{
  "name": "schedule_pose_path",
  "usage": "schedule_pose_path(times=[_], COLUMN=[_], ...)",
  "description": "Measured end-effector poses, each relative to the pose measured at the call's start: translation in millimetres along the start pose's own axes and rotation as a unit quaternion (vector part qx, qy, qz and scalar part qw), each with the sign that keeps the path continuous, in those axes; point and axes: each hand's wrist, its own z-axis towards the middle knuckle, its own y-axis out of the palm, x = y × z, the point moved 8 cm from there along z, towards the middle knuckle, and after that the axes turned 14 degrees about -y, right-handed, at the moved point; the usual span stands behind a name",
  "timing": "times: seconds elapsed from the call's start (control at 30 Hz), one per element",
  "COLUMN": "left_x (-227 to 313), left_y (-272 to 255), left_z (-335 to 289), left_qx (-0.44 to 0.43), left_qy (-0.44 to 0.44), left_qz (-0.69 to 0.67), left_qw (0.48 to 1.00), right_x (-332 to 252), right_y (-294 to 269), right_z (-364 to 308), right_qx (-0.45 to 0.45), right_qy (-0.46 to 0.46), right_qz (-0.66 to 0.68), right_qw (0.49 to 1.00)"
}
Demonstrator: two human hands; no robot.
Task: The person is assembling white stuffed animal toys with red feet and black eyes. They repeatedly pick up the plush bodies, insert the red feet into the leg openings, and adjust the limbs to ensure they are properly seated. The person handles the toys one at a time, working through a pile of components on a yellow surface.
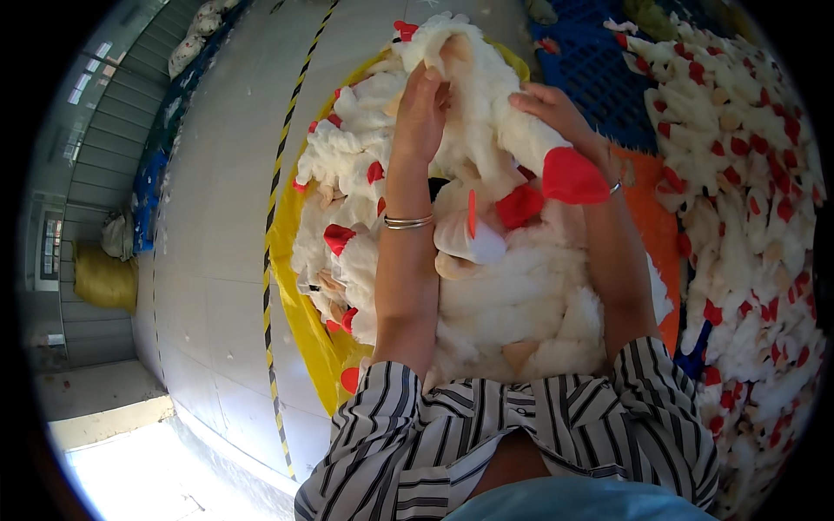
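A white fluffy plush toy skin (473, 104) with red felt-like tips hangs between my hands, upright and limp. My left hand (421, 117) closes on its edge beside a beige-lined opening (456, 56), with the thumb and fingertips partly hidden in the fur. My right hand (560, 113) has its fingers on the plush's right side, where one limb (539, 139) ends in a red tip (573, 176). A second red tip (521, 206) dangles below. Under it lies a smooth white piece (469, 239) with a thin red edge, on a heap of white fluffy material (512, 317) against me.
More white plush skins (347, 143) with red parts lie on a yellow sheet (300, 321) to the left. A large pile of similar skins (738, 174) fills the right, past an orange sheet (647, 200) and blue slatted pallet (599, 74). Black-and-yellow tape (276, 200) crosses the floor.
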Motion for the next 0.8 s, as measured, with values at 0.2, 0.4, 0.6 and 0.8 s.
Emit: schedule_pose_path(times=[0.2, 0.4, 0.6, 0.8], left_x=[-45.0, -62.9, -58.4, -38.8], left_y=[33.7, 39.0, 41.1, -1.5], left_z=[-3.3, -10.7, -11.8, -2.4], left_qx=[0.024, -0.01, -0.046, 0.03], left_qy=[-0.044, -0.218, -0.136, -0.099], left_qz=[0.251, 0.031, 0.05, -0.068], left_qw=[0.967, 0.975, 0.988, 0.992], right_x=[-22.9, -20.4, -19.9, -24.5], right_y=[-37.4, -36.2, -9.5, -17.7], right_z=[0.7, -5.4, -4.5, -20.2], right_qx=[0.19, 0.212, 0.006, -0.092], right_qy=[-0.079, -0.064, -0.035, 0.031], right_qz=[0.181, -0.102, -0.231, -0.179], right_qw=[0.962, 0.97, 0.972, 0.979])
